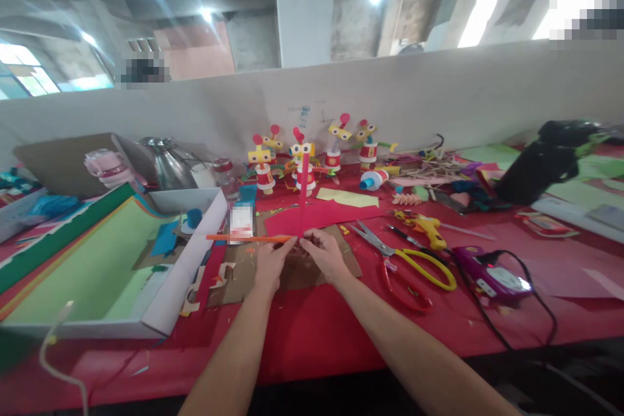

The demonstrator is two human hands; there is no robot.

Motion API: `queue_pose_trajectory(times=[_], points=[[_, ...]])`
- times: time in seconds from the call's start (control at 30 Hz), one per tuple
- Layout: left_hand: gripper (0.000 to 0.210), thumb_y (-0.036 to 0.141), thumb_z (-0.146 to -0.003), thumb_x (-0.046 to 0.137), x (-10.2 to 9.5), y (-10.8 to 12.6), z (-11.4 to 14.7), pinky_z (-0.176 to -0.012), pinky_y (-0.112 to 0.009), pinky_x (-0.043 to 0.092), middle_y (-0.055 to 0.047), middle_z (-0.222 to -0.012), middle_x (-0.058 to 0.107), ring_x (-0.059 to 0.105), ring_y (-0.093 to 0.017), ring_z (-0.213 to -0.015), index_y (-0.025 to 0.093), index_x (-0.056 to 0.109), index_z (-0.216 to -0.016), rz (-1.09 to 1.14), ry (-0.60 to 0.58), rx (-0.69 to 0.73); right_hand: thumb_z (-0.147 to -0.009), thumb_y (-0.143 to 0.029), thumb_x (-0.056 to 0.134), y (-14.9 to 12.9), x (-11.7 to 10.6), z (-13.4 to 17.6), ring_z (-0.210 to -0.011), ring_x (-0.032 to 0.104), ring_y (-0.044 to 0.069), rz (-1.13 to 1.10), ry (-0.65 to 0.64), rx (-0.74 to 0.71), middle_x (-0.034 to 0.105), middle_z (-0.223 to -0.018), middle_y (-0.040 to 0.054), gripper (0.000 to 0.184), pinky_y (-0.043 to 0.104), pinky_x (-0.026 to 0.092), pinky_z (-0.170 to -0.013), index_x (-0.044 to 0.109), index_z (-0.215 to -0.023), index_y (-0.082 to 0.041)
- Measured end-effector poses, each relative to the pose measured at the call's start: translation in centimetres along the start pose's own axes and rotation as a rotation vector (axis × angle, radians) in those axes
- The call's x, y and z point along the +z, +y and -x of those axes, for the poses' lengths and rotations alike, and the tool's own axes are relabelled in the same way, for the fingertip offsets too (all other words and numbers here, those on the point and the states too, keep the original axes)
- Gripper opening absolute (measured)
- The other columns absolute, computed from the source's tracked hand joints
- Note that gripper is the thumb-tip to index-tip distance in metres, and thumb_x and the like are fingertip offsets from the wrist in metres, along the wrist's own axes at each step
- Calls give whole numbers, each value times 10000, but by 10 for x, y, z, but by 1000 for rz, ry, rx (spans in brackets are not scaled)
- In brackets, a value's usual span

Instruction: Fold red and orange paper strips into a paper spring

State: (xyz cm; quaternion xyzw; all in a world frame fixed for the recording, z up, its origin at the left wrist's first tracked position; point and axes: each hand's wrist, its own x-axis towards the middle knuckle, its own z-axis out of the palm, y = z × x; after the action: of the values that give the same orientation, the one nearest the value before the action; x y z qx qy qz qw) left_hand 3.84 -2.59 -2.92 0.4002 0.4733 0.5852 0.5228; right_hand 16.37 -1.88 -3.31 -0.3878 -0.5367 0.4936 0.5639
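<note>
Above a piece of brown cardboard (351, 261) on the red counter (312, 344), my left grip (271, 263) is pinched on one end of an orange strip (244, 238), which reaches out level to the left. My right grip (325, 257) is closed on the foot of a pink strip (303, 198) that stands upright. The two ends meet at my fingertips, though I cannot tell whether they are joined. On my left sits a white tray (168, 302) with pale green paper (97, 253); on my right lie scissors (385, 247) with one red and one yellow handle, a purple box (492, 273) and a yellow glue gun (429, 232). Beyond my fingers lies red paper (341, 211). Farther off, little figures (263, 172) with yellow heads stand near a metal jug (168, 166), before a gray wall (439, 104).
</note>
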Motion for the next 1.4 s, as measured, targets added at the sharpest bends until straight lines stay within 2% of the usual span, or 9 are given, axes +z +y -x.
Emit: queue_pose_trajectory(times=[0.13,0.33,0.47,0.63,0.83,1.17,1.33,1.4], points=[[310,360,-561,759,-5,-4,-4,-648,-296,455,-44,-641,684,607,-174,-619,140,722,-778,-21,-6,18,-685,-339,616,-2,1,-1,-494,528,114,-9,14,36,562,-542,-45,159,234,429,-510,556,-701,-192],[266,311,-533,779,-5,1,-6,-651,-288,457,-41,-649,674,598,-157,-613,141,701,-722,94,-150,5,-649,-341,652,-9,0,-2,-525,556,117,-142,38,101,612,-567,-16,182,229,431,-521,580,-686,-178],[256,282,-532,782,-1,2,-4,-588,-253,439,-15,-611,646,568,-122,-559,146,678,-722,212,-121,-37,-630,-325,680,-11,1,-1,-492,535,101,-206,-3,127,597,-537,-32,182,220,413,-508,587,-675,-175],[285,233,-498,804,1,2,-2,-613,-236,442,-4,-651,636,575,-110,-608,139,653,-721,279,-129,-65,-640,-328,688,-11,1,1,-470,523,93,-251,-49,139,607,-530,-26,189,212,402,-491,600,-684,-166],[317,298,-547,792,-1,2,-3,-589,-226,434,-10,-667,628,557,-97,-579,137,664,-789,182,-159,-88,-590,-342,715,-6,-1,0,-464,535,112,-252,-31,131,605,-529,-22,232,228,417,-476,628,-725,-174],[370,280,-535,794,-4,9,-2,-627,-242,441,-31,-702,667,572,-106,-595,132,668,-850,96,-106,-3,-649,-256,640,-10,-3,-1,-479,511,103,-55,-60,64,607,-535,-18,84,222,407,-483,674,-652,-178],[399,271,-518,798,-1,4,-5,-639,-238,438,-18,-702,665,568,-93,-600,125,665,-865,131,-6,13,-654,-281,660,-10,-1,0,-528,544,117,-66,-96,80,630,-585,-12,125,227,433,-516,676,-696,-164],[419,277,-515,799,0,2,-5,-647,-245,441,-17,-711,669,580,-99,-611,130,661,-883,150,12,14,-656,-335,675,-10,0,0,-520,552,123,-114,-44,105,640,-591,1,187,235,445,-515,678,-714,-157]])
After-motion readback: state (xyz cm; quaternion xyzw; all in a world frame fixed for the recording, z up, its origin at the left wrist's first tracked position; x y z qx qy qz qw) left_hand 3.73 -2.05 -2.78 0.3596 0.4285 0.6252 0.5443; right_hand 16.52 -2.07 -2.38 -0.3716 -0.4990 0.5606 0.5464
